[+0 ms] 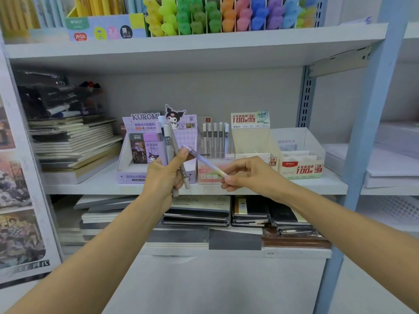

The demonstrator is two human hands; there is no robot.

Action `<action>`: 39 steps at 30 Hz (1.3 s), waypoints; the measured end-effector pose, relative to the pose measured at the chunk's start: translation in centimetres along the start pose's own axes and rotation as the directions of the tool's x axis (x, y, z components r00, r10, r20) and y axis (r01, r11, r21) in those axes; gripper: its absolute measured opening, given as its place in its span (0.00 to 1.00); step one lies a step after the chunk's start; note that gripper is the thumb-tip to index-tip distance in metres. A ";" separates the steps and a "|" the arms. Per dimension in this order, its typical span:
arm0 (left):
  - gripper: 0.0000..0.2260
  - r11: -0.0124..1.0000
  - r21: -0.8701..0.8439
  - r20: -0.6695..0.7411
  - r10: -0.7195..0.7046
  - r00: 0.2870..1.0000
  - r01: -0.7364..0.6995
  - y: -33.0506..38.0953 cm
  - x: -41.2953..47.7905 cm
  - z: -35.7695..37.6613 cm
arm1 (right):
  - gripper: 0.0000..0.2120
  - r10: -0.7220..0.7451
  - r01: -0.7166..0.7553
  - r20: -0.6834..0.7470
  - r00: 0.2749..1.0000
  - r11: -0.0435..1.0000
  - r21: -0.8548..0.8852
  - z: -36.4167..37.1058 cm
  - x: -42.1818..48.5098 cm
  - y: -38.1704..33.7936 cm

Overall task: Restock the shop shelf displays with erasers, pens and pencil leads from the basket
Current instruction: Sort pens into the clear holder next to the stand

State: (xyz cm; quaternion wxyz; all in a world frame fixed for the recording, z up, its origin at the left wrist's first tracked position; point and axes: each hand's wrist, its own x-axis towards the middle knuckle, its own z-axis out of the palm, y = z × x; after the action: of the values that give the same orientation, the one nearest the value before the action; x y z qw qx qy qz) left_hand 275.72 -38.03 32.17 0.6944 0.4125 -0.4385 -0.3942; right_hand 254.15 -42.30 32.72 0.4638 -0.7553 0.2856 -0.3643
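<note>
My left hand (pixel 164 175) grips a bunch of pens and lead tubes (pixel 170 146) upright in front of the purple Kuromi display box (pixel 156 175). My right hand (pixel 247 172) pinches the lower end of a pale purple pen (pixel 204 160) that slants up-left to the left hand's fingertips. Behind the pen stands a clear rack of lead tubes (pixel 215 139). To its right are a cream 2B 0.5 lead box (pixel 251 134) and a clear 2B 0.7 lead box (pixel 301 164). The basket is out of view.
Stacked notebooks (pixel 74 143) fill the left of the middle shelf (pixel 328 184). More notebooks (pixel 197 211) lie on the shelf below. Coloured highlighters (pixel 226 17) line the top shelf. A blue upright post (pixel 371 123) stands at the right, posters (pixel 18 200) at the left.
</note>
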 end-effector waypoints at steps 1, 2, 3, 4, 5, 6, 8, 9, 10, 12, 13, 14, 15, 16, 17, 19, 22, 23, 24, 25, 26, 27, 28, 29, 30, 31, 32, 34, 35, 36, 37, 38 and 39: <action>0.15 1.000 0.019 0.002 -0.012 1.000 0.012 -0.1 -0.2 0.3 | 0.10 -0.015 0.015 -0.035 0.999 1.000 0.012 0.3 0.0 0.0; 0.19 0.999 0.044 -0.005 -0.026 1.000 0.026 -0.2 -0.5 0.6 | 0.10 -0.021 0.022 -0.054 0.998 1.000 0.018 0.5 0.0 0.1; 0.23 0.996 0.072 -0.022 -0.045 0.999 0.047 -0.4 -0.7 0.9 | 0.10 -0.023 0.023 -0.061 0.998 1.000 0.014 0.8 -0.1 0.1; 0.26 0.993 0.097 -0.036 -0.060 0.998 0.063 -0.6 -0.8 1.2 | 0.10 -0.024 0.024 -0.064 0.998 1.000 -0.002 1.2 -0.1 0.1; 0.27 0.992 0.109 -0.039 -0.064 0.997 0.068 -0.7 -1.0 1.4 | 0.10 -0.030 0.028 -0.066 0.997 0.999 -0.029 1.5 -0.1 0.1; 0.26 0.992 0.106 -0.033 -0.061 0.998 0.064 -0.8 -1.2 1.7 | 0.10 -0.041 0.037 -0.071 0.997 0.997 -0.068 1.7 -0.1 0.1; 0.20 0.994 0.095 -0.011 -0.049 0.999 0.050 -0.7 -1.4 2.2 | 0.12 -0.063 0.051 -0.078 0.995 0.987 -0.152 2.1 -0.1 0.3; 0.17 0.994 0.099 0.008 -0.040 0.999 0.039 -0.7 -1.6 2.3 | 0.12 -0.065 0.052 -0.072 0.995 0.984 -0.170 2.2 -0.1 0.3; 0.13 0.994 0.103 0.029 -0.028 0.999 0.024 -0.6 -1.7 2.4 | 0.12 -0.066 0.055 -0.058 0.996 0.985 -0.163 2.3 -0.1 0.3; 0.09 0.994 0.109 0.058 -0.013 0.998 0.006 -0.4 -1.9 2.4 | 0.13 -0.098 0.092 -0.041 0.994 0.986 -0.141 2.2 -0.2 -0.2; 0.08 0.993 0.116 0.063 -0.010 0.998 0.003 -0.3 -2.0 2.4 | 0.14 -0.132 0.121 -0.068 0.989 0.983 -0.140 2.1 -0.2 -0.7; 0.07 0.992 0.126 0.067 -0.008 0.998 0.000 -0.2 -2.1 2.4 | 0.15 -0.169 0.152 -0.121 0.978 0.979 -0.133 1.8 0.0 -1.3; 0.07 0.991 0.134 0.069 -0.008 0.998 -0.001 -0.2 -2.2 2.5 | 0.14 -0.202 0.182 -0.185 0.962 0.976 -0.117 1.5 0.3 -1.9; 0.08 0.990 0.140 0.068 -0.008 0.998 -0.002 -0.2 -2.2 2.6 | 0.13 -0.225 0.207 -0.238 0.945 0.974 -0.096 1.2 0.6 -2.5; 0.10 0.989 0.145 0.067 -0.010 0.998 0.001 -0.1 -2.3 2.8 | 0.12 -0.235 0.223 -0.268 0.934 0.972 -0.076 1.0 0.9 -3.0; 0.09 0.988 0.153 0.069 -0.019 0.997 0.008 -0.2 -2.6 3.3 | 0.09 -0.225 0.216 -0.266 0.938 0.974 -0.061 1.0 1.7 -3.8; 0.08 0.989 0.146 0.057 -0.016 0.998 0.007 -0.1 -2.7 3.6 | 0.08 -0.193 0.182 -0.213 0.958 0.981 -0.071 1.1 2.5 -4.4; 0.09 0.989 0.149 0.050 -0.010 0.999 0.002 0.1 -2.7 3.6 | 0.09 -0.184 0.173 -0.202 0.962 0.982 -0.073 1.0 2.6 -4.5; 0.09 0.987 0.159 0.046 -0.004 0.999 -0.004 0.1 -2.6 3.6 | 0.11 -0.178 0.167 -0.189 0.966 0.983 -0.073 0.9 2.7 -4.6; 0.08 0.985 0.172 0.043 -0.002 0.999 -0.006 0.3 -2.5 3.5 | 0.13 -0.173 0.163 -0.172 0.970 0.984 -0.073 0.8 2.8 -4.7; 0.07 0.984 0.180 0.041 -0.002 0.999 -0.005 0.4 -2.4 3.4 | 0.13 -0.173 0.163 -0.155 0.973 0.984 -0.077 0.7 3.0 -4.8; 0.07 0.983 0.181 0.038 -0.007 0.999 0.000 0.6 -2.2 3.3 | 0.12 -0.180 0.168 -0.149 0.972 0.982 -0.086 0.6 3.1 -5.0; 0.07 0.984 0.176 0.037 -0.014 0.999 0.007 0.7 -1.9 3.1 | 0.11 -0.196 0.183 -0.163 0.967 0.979 -0.092 0.2 3.4 -5.4; 0.08 0.986 0.167 0.040 -0.020 0.999 0.013 0.9 -1.5 2.8 | 0.10 -0.224 0.211 -0.204 0.953 0.974 -0.086 -0.3 3.8 -5.9; 0.09 0.987 0.159 0.045 -0.019 0.999 0.012 1.0 -1.1 2.5 | 0.09 -0.259 0.250 -0.274 0.926 0.966 -0.067 -1.1 4.2 -6.4; 0.10 0.988 0.156 0.049 -0.015 0.999 0.007 1.1 -0.7 2.1 | 0.08 -0.289 0.293 -0.362 0.887 0.955 -0.043 -2.1 4.8 -7.0; 0.10 0.988 0.154 0.051 -0.011 0.999 0.003 1.2 -0.3 1.7 | 0.08 -0.311 0.331 -0.451 0.836 0.943 -0.037 -3.2 5.3 -7.5; 0.10 0.990 0.144 0.063 -0.009 0.998 0.000 1.1 0.3 1.0 | 0.08 -0.339 0.347 -0.579 0.742 0.932 -0.100 -4.9 6.3 -7.6; 0.11 0.990 0.144 0.076 -0.009 0.997 -0.002 1.0 0.6 0.7 | 0.08 -0.345 0.324 -0.600 0.722 0.935 -0.147 -5.3 6.8 -7.1; 0.12 0.988 0.153 0.091 -0.009 0.996 -0.006 0.8 0.8 0.4 | 0.07 -0.344 0.289 -0.596 0.725 0.938 -0.190 -5.3 7.3 -6.4; 0.12 0.985 0.172 0.106 -0.008 0.994 -0.011 0.6 1.0 0.3 | 0.07 -0.339 0.252 -0.577 0.743 0.941 -0.228 -5.1 7.7 -5.5; 0.13 0.982 0.191 0.117 -0.006 0.993 -0.017 0.3 1.2 0.1 | 0.07 -0.331 0.220 -0.555 0.763 0.941 -0.258 -4.8 8.2 -4.5; 0.13 0.979 0.202 0.126 -0.002 0.992 -0.024 0.1 1.3 0.1 | 0.06 -0.326 0.197 -0.535 0.780 0.938 -0.284 -4.4 8.5 -3.7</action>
State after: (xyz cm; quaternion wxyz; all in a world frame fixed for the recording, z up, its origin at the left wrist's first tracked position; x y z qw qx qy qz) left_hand 276.08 -39.22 32.70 0.6220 0.4531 -0.5214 -0.3688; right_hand 255.79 -49.55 39.81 0.2171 -0.6876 0.3410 -0.6032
